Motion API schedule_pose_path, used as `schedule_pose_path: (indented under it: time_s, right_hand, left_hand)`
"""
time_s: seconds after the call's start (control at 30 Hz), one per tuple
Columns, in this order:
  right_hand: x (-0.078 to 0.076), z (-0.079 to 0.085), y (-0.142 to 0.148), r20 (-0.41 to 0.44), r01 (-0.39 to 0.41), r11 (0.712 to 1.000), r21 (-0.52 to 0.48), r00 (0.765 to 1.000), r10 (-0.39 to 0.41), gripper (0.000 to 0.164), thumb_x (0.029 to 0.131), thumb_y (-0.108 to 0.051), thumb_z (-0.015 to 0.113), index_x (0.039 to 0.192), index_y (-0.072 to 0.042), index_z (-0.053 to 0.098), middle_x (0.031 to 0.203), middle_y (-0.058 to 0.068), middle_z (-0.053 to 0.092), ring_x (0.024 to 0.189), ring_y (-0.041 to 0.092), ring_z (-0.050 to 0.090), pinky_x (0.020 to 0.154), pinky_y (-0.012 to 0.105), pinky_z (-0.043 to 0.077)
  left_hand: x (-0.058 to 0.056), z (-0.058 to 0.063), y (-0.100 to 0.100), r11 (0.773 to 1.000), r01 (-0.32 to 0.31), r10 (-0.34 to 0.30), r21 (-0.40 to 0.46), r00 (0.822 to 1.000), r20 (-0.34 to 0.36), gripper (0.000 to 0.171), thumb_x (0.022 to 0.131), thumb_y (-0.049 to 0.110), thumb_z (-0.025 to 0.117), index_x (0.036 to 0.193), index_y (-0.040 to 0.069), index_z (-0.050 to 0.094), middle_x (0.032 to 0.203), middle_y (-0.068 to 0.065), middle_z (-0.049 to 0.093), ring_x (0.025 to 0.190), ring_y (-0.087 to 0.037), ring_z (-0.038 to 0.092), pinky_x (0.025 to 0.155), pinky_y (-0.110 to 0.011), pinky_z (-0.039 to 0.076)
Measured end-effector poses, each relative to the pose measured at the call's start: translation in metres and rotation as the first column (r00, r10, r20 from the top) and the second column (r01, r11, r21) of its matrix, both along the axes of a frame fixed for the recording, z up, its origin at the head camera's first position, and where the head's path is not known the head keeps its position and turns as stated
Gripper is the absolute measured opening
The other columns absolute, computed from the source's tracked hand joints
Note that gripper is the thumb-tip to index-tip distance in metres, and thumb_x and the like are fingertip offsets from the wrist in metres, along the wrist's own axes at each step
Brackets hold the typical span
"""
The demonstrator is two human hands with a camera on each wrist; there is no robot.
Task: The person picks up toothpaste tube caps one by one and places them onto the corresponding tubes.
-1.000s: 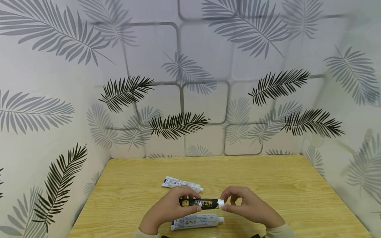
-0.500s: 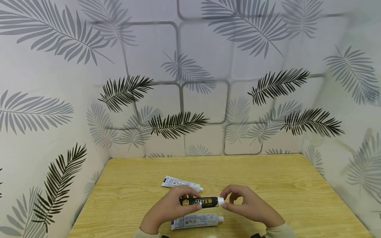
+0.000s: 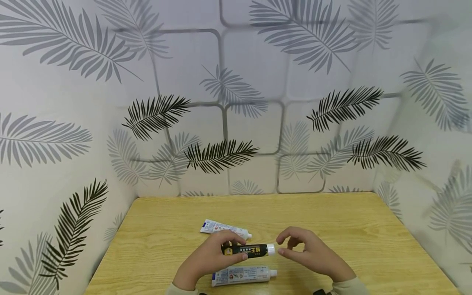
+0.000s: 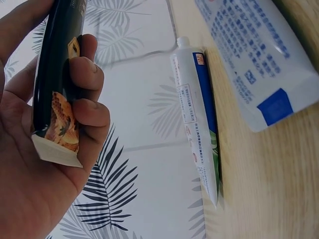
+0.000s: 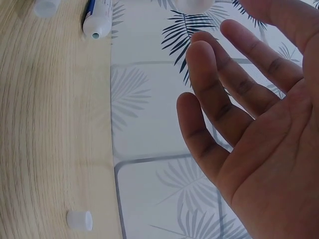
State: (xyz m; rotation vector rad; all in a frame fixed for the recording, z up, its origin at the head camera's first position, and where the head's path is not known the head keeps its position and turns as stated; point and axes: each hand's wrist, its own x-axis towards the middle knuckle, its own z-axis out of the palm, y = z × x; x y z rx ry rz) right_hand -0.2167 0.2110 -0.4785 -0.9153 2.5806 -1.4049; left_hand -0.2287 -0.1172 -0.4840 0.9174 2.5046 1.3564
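My left hand point(image 3: 212, 258) grips a black toothpaste tube point(image 3: 254, 250) with gold lettering, held level above the table. In the left wrist view the fingers curl round the tube's body point(image 4: 57, 79), near its flat crimped end. Its white cap point(image 3: 271, 249) points to the right. Just beyond that cap is my right hand point(image 3: 313, 254), thumb and forefinger bent but apart, with nothing between them. The right wrist view shows the palm point(image 5: 264, 144) bare and the fingers relaxed. A white toothpaste tube point(image 3: 243, 275) lies on the near side of the black one; another white tube point(image 3: 225, 228) lies behind.
A small loose white cap point(image 5: 79, 220) rests on the wooden table point(image 3: 350, 221), in the right wrist view. The far white tube's narrow nozzle point(image 5: 96, 33) is uncapped. Leaf-patterned walls point(image 3: 254, 176) stand along the table's back and sides.
My right fingers have come off the black tube's cap and drawn slightly right. The left hand still holds the tube in nearly the same place. Both white tubes have stayed put.
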Motion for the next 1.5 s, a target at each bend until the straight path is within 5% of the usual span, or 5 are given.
schedule_pose_path:
  time_s: [0.27,0.87,1.23,1.5]
  right_hand:
    - [-0.002,0.000,0.004,0.028,0.042,0.999,0.021,0.999,-0.042,0.013,0.105,-0.028,0.071,0.118,-0.029,0.071,0.116,-0.003,0.071,0.090,0.010,0.067,0.086,0.034,0.056]
    - [-0.005,-0.003,0.018,0.028,0.069,0.998,0.015,0.997,-0.069,0.012,0.105,-0.028,0.070,0.117,-0.027,0.071,0.115,-0.002,0.071,0.090,0.011,0.067,0.083,0.033,0.057]
    - [-0.008,-0.004,0.027,0.046,0.101,0.995,0.017,0.994,-0.102,0.013,0.105,-0.029,0.070,0.118,-0.027,0.072,0.118,0.001,0.071,0.092,0.011,0.067,0.084,0.032,0.057]
    - [-0.009,-0.005,0.029,0.058,0.095,0.995,0.012,0.994,-0.095,0.012,0.106,-0.028,0.069,0.117,-0.026,0.072,0.120,0.004,0.071,0.092,0.012,0.067,0.084,0.033,0.056]
  left_hand:
    - [-0.002,-0.002,-0.001,1.000,0.005,-0.004,-0.025,1.000,0.022,0.030,0.096,0.036,0.082,0.120,0.018,0.078,0.106,-0.001,0.073,0.082,-0.008,0.059,0.069,-0.024,0.051]
    - [-0.010,-0.017,-0.003,0.996,-0.001,0.012,-0.090,0.992,0.122,0.029,0.093,0.034,0.084,0.117,0.017,0.079,0.104,0.004,0.070,0.080,-0.011,0.058,0.073,-0.026,0.050]
    - [-0.012,-0.023,-0.005,0.991,0.093,-0.078,-0.101,0.986,0.149,0.024,0.097,0.028,0.081,0.117,0.014,0.078,0.105,0.000,0.073,0.085,-0.009,0.061,0.076,-0.026,0.051]
    - [-0.012,-0.023,-0.004,0.991,0.087,-0.068,-0.104,0.982,0.174,0.023,0.097,0.025,0.080,0.117,0.013,0.077,0.104,-0.003,0.072,0.084,-0.008,0.061,0.077,-0.026,0.051]
